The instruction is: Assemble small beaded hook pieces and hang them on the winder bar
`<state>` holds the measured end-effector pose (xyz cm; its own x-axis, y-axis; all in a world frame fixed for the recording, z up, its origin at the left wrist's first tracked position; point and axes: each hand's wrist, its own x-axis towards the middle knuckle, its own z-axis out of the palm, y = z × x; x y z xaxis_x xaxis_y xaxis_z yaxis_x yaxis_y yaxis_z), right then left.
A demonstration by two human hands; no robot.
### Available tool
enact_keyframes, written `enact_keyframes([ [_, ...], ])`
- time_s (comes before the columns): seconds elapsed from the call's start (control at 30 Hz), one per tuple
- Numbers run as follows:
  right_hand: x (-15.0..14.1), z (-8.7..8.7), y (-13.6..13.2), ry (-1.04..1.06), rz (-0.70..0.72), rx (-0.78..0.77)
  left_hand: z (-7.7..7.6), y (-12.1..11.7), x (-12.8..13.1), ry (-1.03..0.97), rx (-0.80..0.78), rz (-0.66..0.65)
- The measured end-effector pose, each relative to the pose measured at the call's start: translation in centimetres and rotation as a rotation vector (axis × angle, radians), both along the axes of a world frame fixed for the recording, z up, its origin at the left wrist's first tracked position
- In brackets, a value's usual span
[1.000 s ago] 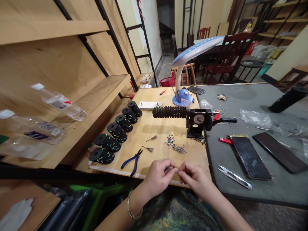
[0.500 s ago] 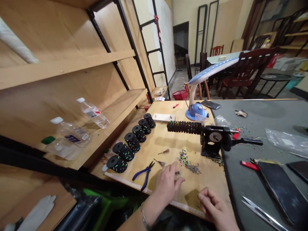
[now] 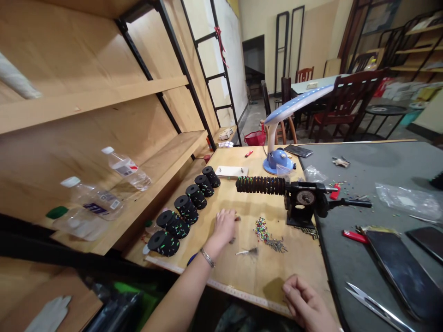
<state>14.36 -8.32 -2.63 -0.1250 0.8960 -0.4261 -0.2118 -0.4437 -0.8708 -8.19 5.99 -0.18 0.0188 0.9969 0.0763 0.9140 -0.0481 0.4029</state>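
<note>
Head cam: L hand (image 3: 224,227) near 3 sm. gray-brn feathery tufts (image 3: 254,251) (grip hidden); R hand (image 3: 303,299) curled, contents unclear.

Wooden tabletop (image 3: 301,263), with a grey mat (image 3: 353,184) to its right. On the wood: black rolls (image 3: 196,197) in a slanting row along the left; a pale bar (image 3: 231,172); a blue lamp (image 3: 278,161); a black winder (image 3: 305,198); a pile of coloured beads (image 3: 262,229); and, just beside it, a small tuft (image 3: 254,252). On the mat: a plastic bag (image 3: 408,201), snips (image 3: 375,305) and a dark phone (image 3: 398,267).
</note>
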Motion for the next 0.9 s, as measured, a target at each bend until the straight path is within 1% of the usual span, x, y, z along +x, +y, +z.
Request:
enact_keyframes([
  [0.07, -0.1, 0.0, 0.0, 0.012, -0.008, 0.004, 0.1, -0.1, -0.4, -0.051, 0.009, 0.009],
  [0.17, -0.2, 0.2, -0.1, 0.034, -0.019, 0.026, 1.0, -1.3, -1.0, -0.163, 0.02, 0.004],
  [0.27, -0.4, 0.5, -0.2, 0.046, -0.023, 0.067, 1.8, -4.0, -0.8, -0.304, -0.018, -0.053],
  [0.37, -0.8, 0.7, -0.5, 0.019, -0.029, 0.133, 1.8, -7.5, 0.8, -0.464, -0.078, -0.114],
  [0.43, -1.1, 0.8, -0.7, -0.015, -0.025, 0.174, 1.3, -9.8, 2.4, -0.812, -0.179, -0.115],
  [0.5, -1.4, 0.8, -0.8, -0.037, -0.018, 0.194, 0.6, -11.8, 4.1, -1.091, -0.355, -0.039],
  [0.53, -1.5, 0.8, -0.8, -0.04, -0.015, 0.196, 0.2, -12.6, 4.9, -1.168, -0.434, -0.003],
  [0.57, -1.7, 0.8, -0.8, -0.039, -0.013, 0.192, -0.2, -13.3, 5.6, -1.219, -0.462, 0.028],
  [0.67, -1.8, 1.0, -0.7, -0.022, -0.008, 0.168, -1.0, -14.5, 6.9, -1.268, -0.447, 0.08],
  [0.77, -1.8, 0.8, -0.8, -0.013, -0.007, 0.159, -1.3, -15.0, 7.4, -1.254, -0.43, 0.082],
  [0.9, -1.7, 0.1, -1.0, -0.046, -0.009, 0.173, -1.7, -15.3, 7.7, -1.225, -0.432, 0.081],
])
